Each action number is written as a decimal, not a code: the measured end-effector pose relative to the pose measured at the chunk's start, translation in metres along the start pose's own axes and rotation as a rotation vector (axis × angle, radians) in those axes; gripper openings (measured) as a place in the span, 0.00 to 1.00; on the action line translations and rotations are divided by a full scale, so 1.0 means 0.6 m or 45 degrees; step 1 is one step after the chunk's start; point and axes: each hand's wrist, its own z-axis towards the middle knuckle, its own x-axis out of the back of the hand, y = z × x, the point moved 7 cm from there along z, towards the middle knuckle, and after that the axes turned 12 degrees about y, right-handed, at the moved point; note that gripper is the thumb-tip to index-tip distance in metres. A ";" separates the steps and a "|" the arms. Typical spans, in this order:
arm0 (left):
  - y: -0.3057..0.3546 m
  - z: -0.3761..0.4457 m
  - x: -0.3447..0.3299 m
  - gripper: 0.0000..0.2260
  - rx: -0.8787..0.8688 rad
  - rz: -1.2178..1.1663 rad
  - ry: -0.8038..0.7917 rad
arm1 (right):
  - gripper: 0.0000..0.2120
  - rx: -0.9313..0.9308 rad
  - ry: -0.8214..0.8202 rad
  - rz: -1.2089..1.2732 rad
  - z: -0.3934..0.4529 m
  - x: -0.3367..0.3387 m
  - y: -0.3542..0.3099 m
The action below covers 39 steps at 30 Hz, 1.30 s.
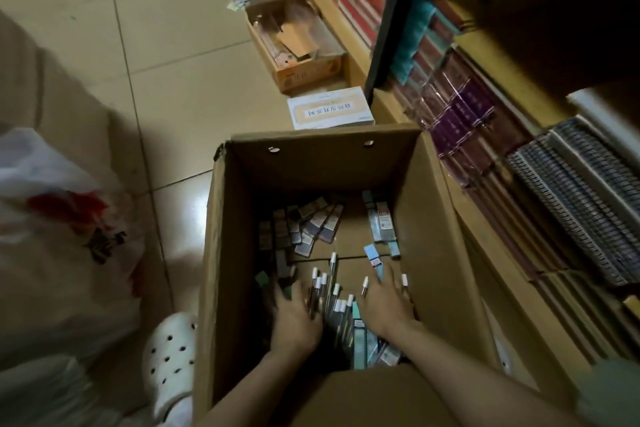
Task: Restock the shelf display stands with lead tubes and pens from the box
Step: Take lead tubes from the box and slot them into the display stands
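1. Beige floor tiles [166, 45] fill the left and upper part of the frame; a shelf [485, 253] with packed notebooks runs down the right side.
2. At the lower middle, both forearms reach into a tall cardboard box [225, 253] that stands on the floor.
3. Left hand [294, 319] and right hand [384, 305] lie palm down on the contents, fingers spread and flat; neither grasps anything that I can see.
4. Between and around the hands lie pens [332, 288] with white caps, about ten; the exact number is unclear.
5. Deeper in the box lie flat lead tubes [311, 222], too many and too blurred to count.
6. At the lower left, one white clog [169, 357] stands beside a white plastic bag [62, 218].
7. Farther up, one white carton [330, 111] and one open carton [298, 48] stand on the floor.
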 end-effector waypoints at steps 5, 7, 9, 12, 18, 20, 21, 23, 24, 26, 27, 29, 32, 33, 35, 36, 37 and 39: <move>-0.004 -0.007 -0.012 0.36 0.073 0.025 -0.101 | 0.22 0.108 0.168 -0.004 0.008 -0.001 -0.010; 0.010 -0.007 -0.012 0.36 0.033 -0.009 -0.103 | 0.21 0.087 0.231 0.085 0.018 0.006 -0.003; 0.025 -0.007 -0.015 0.37 -0.071 0.035 -0.098 | 0.21 0.072 0.265 0.159 0.026 0.012 0.002; 0.038 -0.008 -0.029 0.39 -0.225 0.148 -0.104 | 0.22 0.054 0.288 0.255 0.036 0.015 0.006; 0.056 -0.015 -0.065 0.35 -0.443 0.171 -0.206 | 0.21 -0.063 0.353 0.498 0.037 0.030 0.015; 0.059 -0.019 -0.066 0.33 -0.444 -0.021 -0.228 | 0.17 -0.119 0.412 0.578 0.033 0.034 0.018; 0.062 -0.017 -0.060 0.31 -0.441 -0.125 -0.184 | 0.15 -0.170 0.434 0.654 0.032 0.035 0.021; 0.065 -0.005 -0.031 0.23 -0.373 -0.346 0.015 | 0.15 -0.295 0.419 0.935 0.031 0.034 0.023; 0.062 0.005 -0.014 0.19 -0.273 -0.478 0.100 | 0.16 -0.339 0.368 1.101 0.031 0.031 0.018; 0.055 0.026 0.000 0.13 0.020 -0.829 0.067 | 0.17 -0.336 0.236 1.321 0.030 0.026 -0.002; 0.058 0.034 -0.002 0.11 0.131 -0.987 -0.034 | 0.16 -0.299 0.161 1.357 0.027 0.025 -0.017; 0.075 0.040 -0.005 0.13 0.211 -1.174 -0.215 | 0.14 -0.187 0.029 1.372 0.021 0.023 -0.047; 0.086 0.054 -0.001 0.14 0.304 -1.211 -0.208 | 0.08 -0.042 0.102 1.212 0.026 0.045 -0.069; 0.087 0.060 0.002 0.14 0.357 -1.238 -0.182 | 0.08 0.007 0.213 1.048 0.033 0.059 -0.068; 0.089 0.069 0.007 0.15 0.477 -1.377 -0.169 | 0.15 0.114 0.423 0.631 0.056 0.087 -0.062; 0.088 0.073 0.009 0.15 0.502 -1.409 -0.164 | 0.22 0.137 0.472 0.413 0.070 0.092 -0.056; 0.084 0.076 0.010 0.14 0.505 -1.390 -0.150 | 0.28 0.137 0.470 0.213 0.085 0.091 -0.050; 0.074 0.078 0.009 0.13 0.499 -1.352 -0.129 | 0.35 0.116 0.368 -0.085 0.115 0.075 -0.039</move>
